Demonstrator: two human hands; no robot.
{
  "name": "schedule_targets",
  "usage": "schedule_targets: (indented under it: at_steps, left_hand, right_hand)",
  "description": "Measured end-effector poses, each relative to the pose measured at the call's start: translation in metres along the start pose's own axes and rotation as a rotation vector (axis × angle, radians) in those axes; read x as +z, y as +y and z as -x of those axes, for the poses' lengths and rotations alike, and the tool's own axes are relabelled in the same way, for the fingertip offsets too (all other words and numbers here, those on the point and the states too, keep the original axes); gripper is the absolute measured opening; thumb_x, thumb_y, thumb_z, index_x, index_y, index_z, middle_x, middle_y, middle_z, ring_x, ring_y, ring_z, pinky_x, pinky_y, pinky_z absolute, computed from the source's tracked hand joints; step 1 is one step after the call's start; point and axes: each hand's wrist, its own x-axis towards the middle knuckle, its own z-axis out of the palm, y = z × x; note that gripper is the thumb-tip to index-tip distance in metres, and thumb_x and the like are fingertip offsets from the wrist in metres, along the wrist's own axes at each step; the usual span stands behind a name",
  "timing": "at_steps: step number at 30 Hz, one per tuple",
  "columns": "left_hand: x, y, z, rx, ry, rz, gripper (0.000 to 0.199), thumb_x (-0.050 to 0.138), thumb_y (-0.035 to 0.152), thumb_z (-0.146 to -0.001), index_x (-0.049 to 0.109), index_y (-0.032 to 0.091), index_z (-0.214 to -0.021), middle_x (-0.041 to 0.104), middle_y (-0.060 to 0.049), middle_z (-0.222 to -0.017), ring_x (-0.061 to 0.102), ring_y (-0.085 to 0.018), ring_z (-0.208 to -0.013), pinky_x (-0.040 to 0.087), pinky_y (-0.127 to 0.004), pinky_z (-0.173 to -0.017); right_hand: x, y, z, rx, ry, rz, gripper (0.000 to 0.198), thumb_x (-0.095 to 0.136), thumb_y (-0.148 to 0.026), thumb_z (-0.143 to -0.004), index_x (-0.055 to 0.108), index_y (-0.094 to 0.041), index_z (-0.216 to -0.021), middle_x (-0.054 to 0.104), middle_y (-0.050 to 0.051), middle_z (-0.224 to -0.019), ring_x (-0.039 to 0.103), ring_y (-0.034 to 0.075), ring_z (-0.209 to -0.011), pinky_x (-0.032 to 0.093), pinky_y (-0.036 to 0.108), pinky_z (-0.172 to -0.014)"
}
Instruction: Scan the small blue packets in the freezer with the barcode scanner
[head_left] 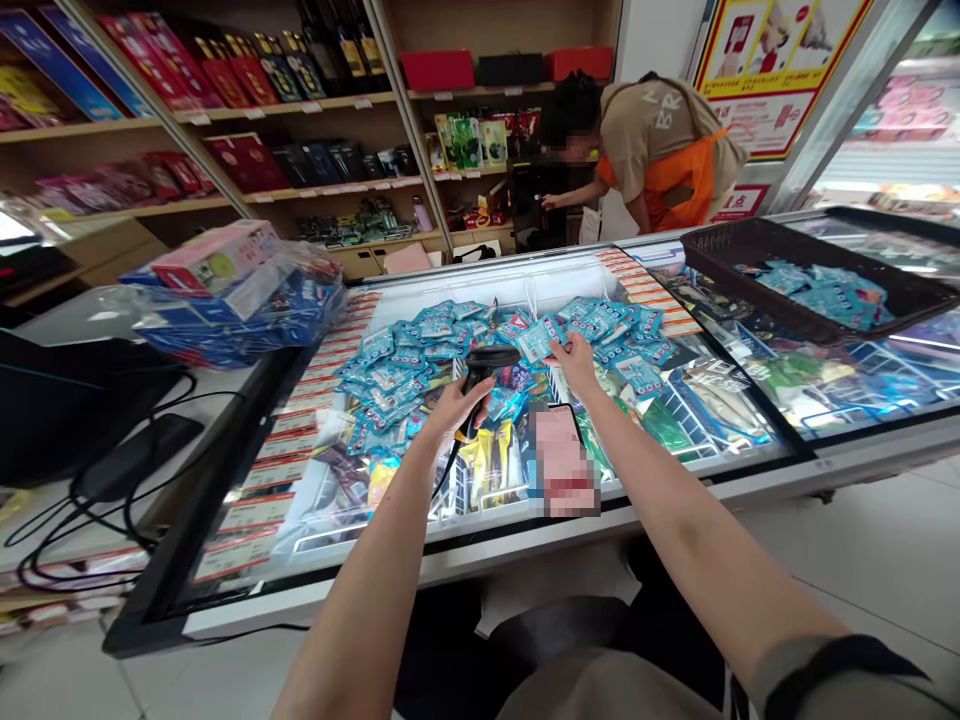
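My left hand [466, 402] is wrapped round the handle of a black barcode scanner [491, 358], whose head points to the right. Between the fingers of my right hand [574, 358] is a small blue packet [535, 342], held up in front of the scanner with its pale printed side showing. Many similar blue packets lie on the glass lid of a freezer, in a heap on the left [397, 365] and another on the right [637, 335]. Close to the front edge rests a phone [561, 450], its screen partly blurred out.
A dark plastic basket [810, 255] with more blue packets sits on the freezer's right. Blue plastic-wrapped boxes [240, 290] are stacked at the left, near tangled black cables [135, 480]. Behind the freezer, a person in an orange apron [675, 180] bends beside the shelves.
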Motion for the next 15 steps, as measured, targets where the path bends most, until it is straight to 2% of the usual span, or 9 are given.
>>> schedule_targets:
  at_steps: [6, 12, 15]
  left_hand:
    - [0.0025, -0.0003, 0.0012, 0.004, -0.004, -0.041, 0.041, 0.072, 0.052, -0.074, 0.052, 0.017, -0.086, 0.053, 0.003, -0.064, 0.047, -0.007, -0.042, 0.032, -0.022, -0.04]
    - [0.0033, 0.0022, 0.0021, -0.034, -0.056, -0.091, 0.039, 0.07, 0.052, -0.076, 0.051, 0.018, -0.081, 0.053, 0.002, -0.062, 0.047, -0.007, -0.041, 0.031, -0.022, -0.04]
    - [0.0034, 0.0022, 0.0013, -0.029, -0.075, -0.082, 0.038, 0.069, 0.051, -0.077, 0.052, 0.018, -0.081, 0.054, 0.001, -0.064, 0.047, -0.007, -0.041, 0.031, -0.022, -0.04]
  right_hand:
    - [0.0014, 0.0002, 0.0005, -0.011, -0.016, 0.056, 0.037, 0.063, -0.055, -0.076, 0.045, -0.024, -0.087, 0.049, -0.004, -0.062, 0.071, 0.028, -0.066, 0.049, 0.033, -0.052]
    - [0.0017, 0.0057, -0.0023, -0.037, -0.018, 0.023, 0.037, 0.065, -0.054, -0.074, 0.047, -0.024, -0.085, 0.045, -0.006, -0.056, 0.069, 0.026, -0.063, 0.056, 0.039, -0.058]
    - [0.0014, 0.0077, -0.0037, -0.041, -0.02, 0.011, 0.036, 0.066, -0.054, -0.074, 0.048, -0.024, -0.085, 0.048, -0.005, -0.058, 0.069, 0.025, -0.065, 0.058, 0.041, -0.062]
